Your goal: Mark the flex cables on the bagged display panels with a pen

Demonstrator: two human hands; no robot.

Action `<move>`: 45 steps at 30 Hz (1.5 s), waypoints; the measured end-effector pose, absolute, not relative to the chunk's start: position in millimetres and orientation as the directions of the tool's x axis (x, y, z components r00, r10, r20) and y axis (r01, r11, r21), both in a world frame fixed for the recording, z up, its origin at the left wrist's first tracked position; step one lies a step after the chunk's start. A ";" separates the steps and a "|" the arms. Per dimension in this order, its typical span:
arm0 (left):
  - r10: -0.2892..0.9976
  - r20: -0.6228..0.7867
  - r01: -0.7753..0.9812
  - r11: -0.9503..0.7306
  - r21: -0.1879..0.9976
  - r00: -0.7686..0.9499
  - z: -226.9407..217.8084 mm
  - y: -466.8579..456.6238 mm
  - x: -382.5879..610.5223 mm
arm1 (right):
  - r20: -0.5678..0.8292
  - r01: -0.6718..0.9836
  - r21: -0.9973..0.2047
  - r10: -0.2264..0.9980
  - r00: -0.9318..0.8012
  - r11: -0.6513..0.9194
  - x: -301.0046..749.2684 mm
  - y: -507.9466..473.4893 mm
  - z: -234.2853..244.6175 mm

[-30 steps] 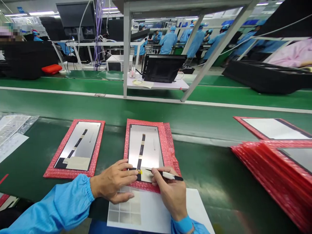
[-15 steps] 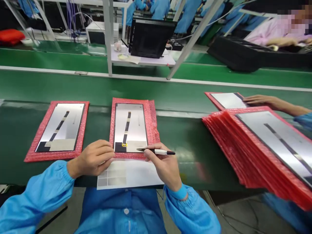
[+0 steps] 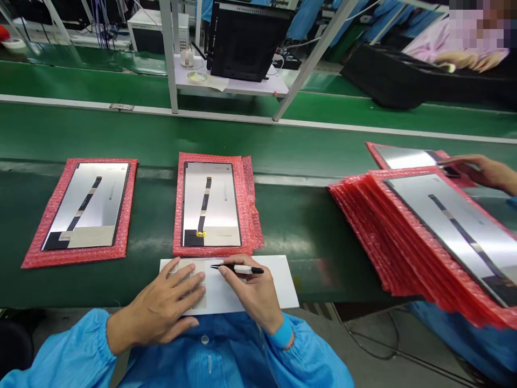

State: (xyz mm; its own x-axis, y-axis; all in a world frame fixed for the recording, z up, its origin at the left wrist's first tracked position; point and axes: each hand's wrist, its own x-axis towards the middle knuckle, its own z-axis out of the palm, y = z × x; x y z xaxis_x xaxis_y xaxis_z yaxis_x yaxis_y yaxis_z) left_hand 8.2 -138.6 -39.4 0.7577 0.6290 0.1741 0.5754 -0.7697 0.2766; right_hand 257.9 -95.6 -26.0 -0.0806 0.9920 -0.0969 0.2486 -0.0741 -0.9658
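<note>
My left hand [image 3: 165, 299] resting open, fingers spread, pinning white sheet [image 3: 258, 280] flat at belt's near edge. My right hand [image 3: 252, 291] closing on black-and-white marker pen [image 3: 238, 268], tip over sheet (contact hard to tell). Silver panel [image 3: 210, 199] lying on red bubble wrap [image 3: 247, 215] just beyond sheet, seemingly within easy reach. Green belt [image 3: 299, 275] open between wrap and red-wrapped panel stack [image 3: 444, 231], where co-worker's hand [image 3: 480, 170] reaching.

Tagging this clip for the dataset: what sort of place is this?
Probably an electronics factory assembly line: a green conveyor belt, display panels laid on red bubble-wrap pads, and a blue cleanroom smock sleeve, with similarly dressed workers behind.
</note>
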 end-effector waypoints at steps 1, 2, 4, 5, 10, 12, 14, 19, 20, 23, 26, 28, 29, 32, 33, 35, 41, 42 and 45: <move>0.626 0.176 0.573 -0.772 0.276 0.759 -38.7 -139.0 9.1 | -0.079 0.258 -0.964 0.994 -0.081 -0.056 256.2 -95.4 -28.0; 0.627 0.176 0.573 -0.772 0.275 0.759 -38.0 -139.1 9.9 | -0.060 0.266 -0.963 0.995 -0.081 -0.036 254.5 -95.2 -30.2; 0.632 0.177 0.579 -0.768 0.274 0.755 -36.4 -138.8 11.2 | -0.028 0.276 -0.961 0.996 -0.082 -0.005 251.4 -95.1 -34.8; 0.633 0.177 0.580 -0.767 0.275 0.754 -35.8 -138.6 11.6 | -0.015 0.278 -0.961 0.997 -0.078 0.007 250.2 -95.0 -36.9; 0.639 0.192 0.577 -0.761 0.296 0.745 -35.1 -138.9 10.9 | 0.017 0.291 -0.956 0.998 -0.062 0.034 247.3 -94.0 -41.2; 0.647 0.190 0.582 -0.754 0.305 0.739 -35.6 -139.4 10.3 | 0.012 0.293 -0.956 0.998 -0.069 0.032 246.7 -93.3 -41.0; 0.652 0.179 0.586 -0.748 0.312 0.737 -36.3 -139.7 9.9 | 0.009 0.294 -0.955 0.997 -0.071 0.029 246.3 -93.0 -41.3; 0.656 0.154 0.588 -0.740 0.328 0.739 -37.2 -140.1 9.4 | 0.011 0.320 -0.947 0.998 -0.063 0.031 246.9 -94.0 -44.7; 0.657 0.150 0.589 -0.738 0.330 0.739 -37.1 -140.3 9.3 | 0.009 0.324 -0.946 0.998 -0.062 0.029 247.3 -94.3 -45.2; 0.661 0.142 0.592 -0.733 0.336 0.737 -36.3 -140.6 9.3 | -0.008 0.334 -0.943 0.998 -0.065 0.014 248.2 -94.7 -45.6; 0.658 0.136 0.586 -0.732 0.348 0.740 -35.1 -140.1 9.6 | -0.019 0.339 -0.941 0.997 -0.071 0.006 248.0 -94.4 -44.7; 0.657 0.130 0.583 -0.730 0.357 0.743 -34.3 -139.3 9.9 | -0.022 0.333 -0.943 0.997 -0.072 0.004 247.3 -94.0 -44.0; 0.657 0.127 0.583 -0.728 0.360 0.743 -34.0 -138.9 10.0 | -0.021 0.328 -0.945 0.997 -0.071 0.003 246.9 -93.8 -43.8; 0.673 0.118 0.593 -0.710 0.380 0.731 -33.3 -138.5 10.5 | -0.024 0.308 -0.951 0.998 -0.053 -0.007 245.8 -93.8 -43.2; 0.685 0.117 0.601 -0.698 0.389 0.719 -33.1 -138.6 10.8 | -0.028 0.301 -0.954 0.999 -0.047 -0.013 245.7 -93.9 -42.9; 0.718 0.107 0.627 -0.662 0.411 0.687 -32.4 -138.9 11.7 | -0.037 0.289 -0.957 0.998 -0.046 -0.022 245.9 -94.3 -42.0; 0.765 0.017 0.666 -0.572 0.479 0.644 -26.7 -136.2 16.3 | 0.054 0.260 -0.962 0.991 -0.120 0.083 248.1 -97.1 -36.6; 0.769 0.014 0.668 -0.565 0.485 0.640 -26.0 -135.5 16.9 | 0.066 0.259 -0.961 0.990 -0.123 0.096 248.8 -97.7 -35.6; 0.777 0.011 0.671 -0.551 0.495 0.630 -25.2 -134.3 17.6 | 0.065 0.273 -0.957 0.992 -0.107 0.092 251.4 -99.7 -32.9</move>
State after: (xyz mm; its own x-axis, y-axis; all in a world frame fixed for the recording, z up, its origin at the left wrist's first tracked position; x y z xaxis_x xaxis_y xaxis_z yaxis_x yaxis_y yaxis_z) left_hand 17.6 -134.3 -25.2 0.6299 0.7766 0.0108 0.6713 -0.5513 0.4954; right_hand 251.4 -99.7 -32.9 -0.1075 0.9921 0.0648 0.2734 0.0921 -0.9575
